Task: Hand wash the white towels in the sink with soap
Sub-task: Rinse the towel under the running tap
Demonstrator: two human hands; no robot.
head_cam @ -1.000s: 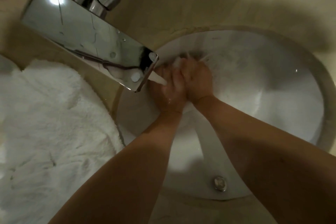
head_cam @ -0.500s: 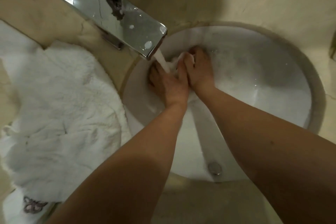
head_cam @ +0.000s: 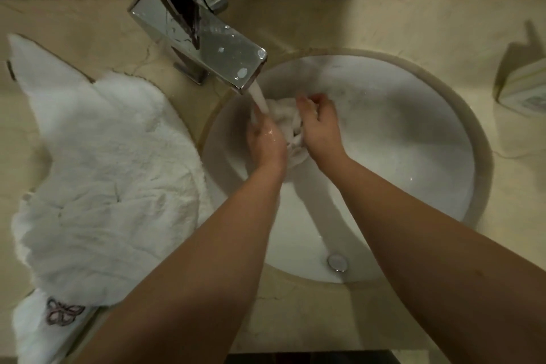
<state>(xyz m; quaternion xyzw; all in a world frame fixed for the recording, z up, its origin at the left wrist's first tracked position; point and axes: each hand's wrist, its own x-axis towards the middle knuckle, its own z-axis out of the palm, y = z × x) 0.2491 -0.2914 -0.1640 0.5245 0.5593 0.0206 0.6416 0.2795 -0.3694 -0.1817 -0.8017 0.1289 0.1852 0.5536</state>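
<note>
Nearest the camera, two bare forearms reach forward over the front edge of a beige stone counter (head_cam: 295,316) and down into a round white sink (head_cam: 413,156). Just past that edge, a metal overflow fitting (head_cam: 336,262) sits on the sink's front wall between the arms. On the counter to the left lies a heap of fluffy white towels (head_cam: 112,174), one of them with a butterfly stitched on its near corner, the heap's right edge reaching the sink's rim. Farther in, the left hand (head_cam: 266,140) and the right hand (head_cam: 320,124) meet around a small white towel (head_cam: 285,117) bunched in the sink; the right hand's fingers curl over its top, and the left hand grips it from the other side, fingers partly hidden. Water (head_cam: 260,99) from a flat chrome faucet (head_cam: 201,38) falls onto the left hand's fingers and the towel. At the far right of the counter stands a pale boxed item (head_cam: 524,89), its label unreadable.
</note>
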